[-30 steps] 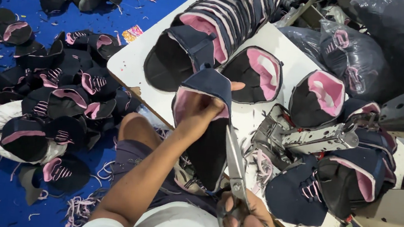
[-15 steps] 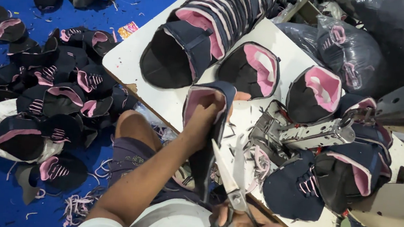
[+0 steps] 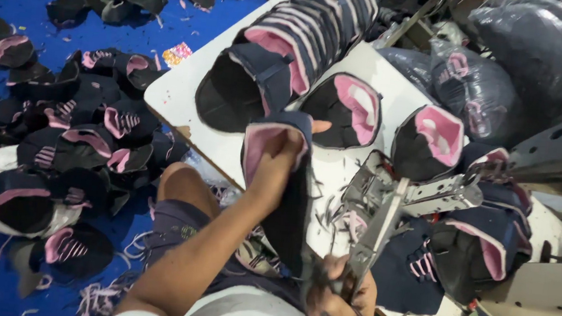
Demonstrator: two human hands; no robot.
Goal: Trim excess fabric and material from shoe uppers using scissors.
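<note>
While the left hand point(image 3: 280, 156) grips a cap point(image 3: 290, 200), the right hand point(image 3: 343, 301) clasps scissors point(image 3: 375, 236).

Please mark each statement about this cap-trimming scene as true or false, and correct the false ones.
1. The left hand is inside a navy cap with pink lining. True.
2. The right hand holds a hammer. False: it grips scissors.
3. A nested row of caps lies on the white table. True.
4. The floor is red. False: it is blue, with caps scattered on it.
5. The scissors' blades point away from the person. True.
</note>
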